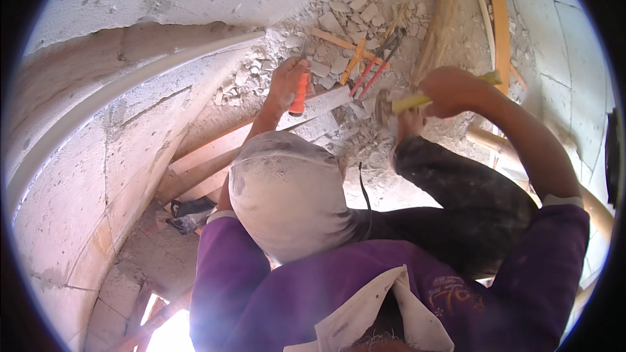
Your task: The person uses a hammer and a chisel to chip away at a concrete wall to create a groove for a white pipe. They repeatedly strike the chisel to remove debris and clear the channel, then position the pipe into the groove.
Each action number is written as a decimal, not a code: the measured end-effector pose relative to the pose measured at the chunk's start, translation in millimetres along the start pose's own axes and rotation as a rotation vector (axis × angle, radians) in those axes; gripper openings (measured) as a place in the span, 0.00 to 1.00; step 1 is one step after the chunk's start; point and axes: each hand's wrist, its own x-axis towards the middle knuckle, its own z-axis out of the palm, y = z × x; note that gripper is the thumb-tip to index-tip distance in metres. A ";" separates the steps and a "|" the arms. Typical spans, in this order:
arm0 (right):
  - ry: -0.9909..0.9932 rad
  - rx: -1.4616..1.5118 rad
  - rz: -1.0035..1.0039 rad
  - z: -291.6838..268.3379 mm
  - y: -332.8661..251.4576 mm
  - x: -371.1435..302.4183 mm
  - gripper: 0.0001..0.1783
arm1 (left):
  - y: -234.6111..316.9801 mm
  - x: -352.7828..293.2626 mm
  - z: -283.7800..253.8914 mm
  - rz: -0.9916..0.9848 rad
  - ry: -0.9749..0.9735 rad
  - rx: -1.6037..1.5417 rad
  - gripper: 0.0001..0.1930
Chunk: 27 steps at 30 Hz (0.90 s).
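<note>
Orange-handled tool (299, 94), thin-bladed, clamped in left hand (285, 81); right hand (451, 91) grips yellow-handled hammer (409, 103).

The tool handle (300, 91) is vivid orange-red, the hammer handle (411, 103) is dull yellow, and the hammer head (383, 108) is dusty grey-brown. Red covers the handles of the cutters (360, 81). The rubble (370, 13) is pale grey to white, and the upright strip of wood (500, 36) is warm orange-brown. The pipe (85, 116) is white; the left wall (75, 215) is off-white, specked with dark pits and crossed by thin dark lines. The shirt (306, 293) is purple with an orange print (460, 296), its collar (352, 326) smudged white; the trousers (469, 192) are black.
</note>
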 end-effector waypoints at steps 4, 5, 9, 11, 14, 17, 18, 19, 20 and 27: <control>0.131 0.158 0.120 7.6 20.7 -3.9 0.20 | 7.6 -7.3 8.0 0.067 0.049 -0.569 0.13; 0.178 0.195 0.101 7.1 21.3 -2.4 0.21 | 12.1 -6.4 7.7 0.055 0.094 -0.610 0.13; 0.201 0.252 0.028 1.9 8.9 8.2 0.24 | 24.5 -12.4 -0.2 -0.004 0.180 -0.667 0.12; 0.214 0.257 -0.037 -0.9 1.2 13.0 0.25 | 24.4 -19.4 -7.6 -0.036 0.198 -0.621 0.13; 0.225 0.288 -0.099 -0.7 -6.4 16.7 0.24 | 21.5 -23.9 -24.4 -0.047 0.233 -0.463 0.15; 0.170 0.318 -0.072 4.4 -8.3 16.5 0.24 | 17.5 -25.5 -39.5 -0.009 0.257 -0.369 0.15; 0.126 0.323 -0.034 6.6 -8.1 15.8 0.23 | 16.2 -26.8 -42.5 -0.034 0.285 -0.353 0.15; 0.116 0.336 -0.012 8.5 -7.6 14.8 0.23 | 15.4 -28.5 -45.0 -0.044 0.300 -0.335 0.15; 0.095 0.310 -0.015 10.4 -7.2 13.6 0.22 | 14.8 -30.0 -46.1 -0.049 0.311 -0.319 0.15; 0.038 0.280 -0.029 18.2 -6.6 8.2 0.21 | 27.6 -14.8 -55.9 -0.074 0.388 -0.266 0.14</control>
